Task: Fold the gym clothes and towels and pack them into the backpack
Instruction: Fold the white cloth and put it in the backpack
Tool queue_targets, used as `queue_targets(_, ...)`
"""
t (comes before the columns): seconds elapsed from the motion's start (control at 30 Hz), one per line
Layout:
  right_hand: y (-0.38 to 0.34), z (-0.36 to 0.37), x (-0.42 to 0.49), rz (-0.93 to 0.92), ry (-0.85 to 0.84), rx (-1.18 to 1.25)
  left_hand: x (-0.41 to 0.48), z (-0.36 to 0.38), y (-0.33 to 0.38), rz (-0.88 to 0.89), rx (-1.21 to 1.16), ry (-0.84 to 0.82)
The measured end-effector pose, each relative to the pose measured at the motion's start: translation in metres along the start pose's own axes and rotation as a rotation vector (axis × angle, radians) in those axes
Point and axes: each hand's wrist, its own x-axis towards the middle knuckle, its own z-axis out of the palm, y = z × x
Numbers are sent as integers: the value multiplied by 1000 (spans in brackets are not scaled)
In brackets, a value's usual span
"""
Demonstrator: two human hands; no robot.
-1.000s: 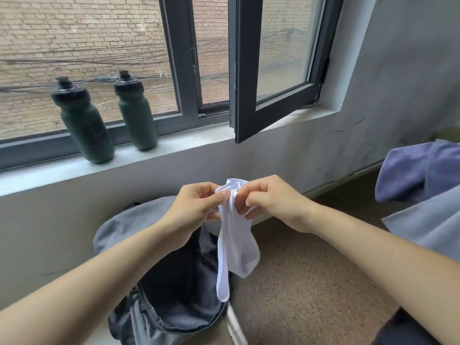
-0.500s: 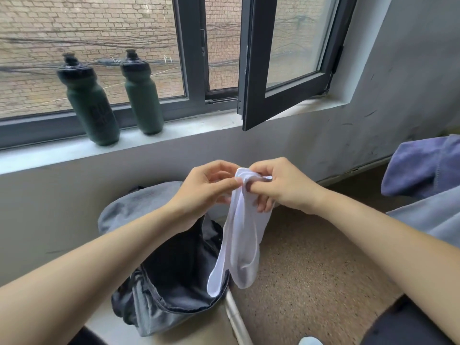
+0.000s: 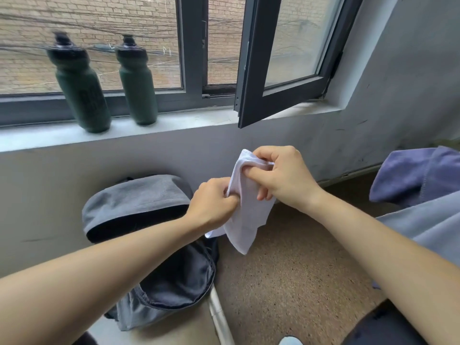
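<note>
While the left hand (image 3: 214,202) is pinching the side of a white sock (image 3: 246,222), the right hand (image 3: 281,175) is gripping its top, both holding it in the air. Just beyond, the grey backpack (image 3: 139,197) is lying open against the wall (image 3: 44,185). To the right, a purple towel (image 3: 408,173) is lying bunched. Two green bottles (image 3: 82,88) are standing on the windowsill (image 3: 179,125).

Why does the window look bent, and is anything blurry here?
Head view: the wide-angle lens bows the sill and window frame; the left bottle looks smeared; daylight is soft, no hard shadows; the left hand, right hand and white sock look sharp.
</note>
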Motion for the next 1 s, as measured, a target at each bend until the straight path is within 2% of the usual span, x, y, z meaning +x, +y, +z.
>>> queue_targets(0.27,21,-20,6,69,105,207,3,-10,-44,-170,-69,-314)
queue_targets(0.4,29,-24,10,135,202,255,-4,-14,-59,-205,43,-552)
queue_targets(0.47,33,-27,12,160,236,267,-7,-13,-70,-215,67,-614)
queue_targets(0.57,36,-30,12,182,240,320,-8,-8,-75,-264,17,-556)
queue_targets(0.7,34,-31,13,210,248,480,-11,6,-66,-286,-116,-349)
queue_targets(0.87,28,-32,13,246,263,611,-19,24,-44,-192,-213,-215)
queue_targets(1.0,25,-35,12,262,279,654,-22,26,-41,-152,-165,-128)
